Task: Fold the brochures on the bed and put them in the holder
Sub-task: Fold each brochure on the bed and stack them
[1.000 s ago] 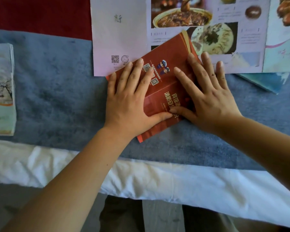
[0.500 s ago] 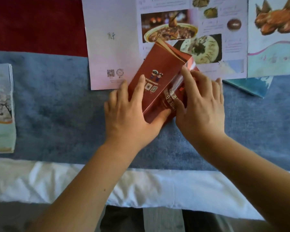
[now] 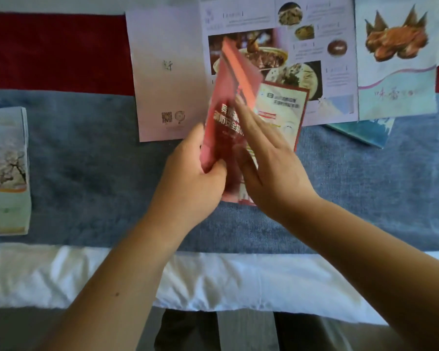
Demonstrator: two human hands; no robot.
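A red brochure (image 3: 226, 122) with white lettering stands tilted up off the blue blanket (image 3: 86, 173), blurred. One cream inner panel (image 3: 281, 107) hangs open to its right. My left hand (image 3: 190, 173) pinches the brochure's lower left edge between thumb and fingers. My right hand (image 3: 269, 163) lies flat with straight fingers against the red panel, over the cream one. The holder is not in view.
A large unfolded food brochure (image 3: 167, 72) lies flat behind the hands. A folded brochure with a tree picture (image 3: 5, 171) rests at the left edge. A teal brochure (image 3: 360, 130) pokes out at the right. The white sheet (image 3: 213, 279) marks the bed's near edge.
The red brochure went from pressed flat under both palms to lifted and tilted upright. A cream inner panel has opened to the right. My left hand now grips its edge.
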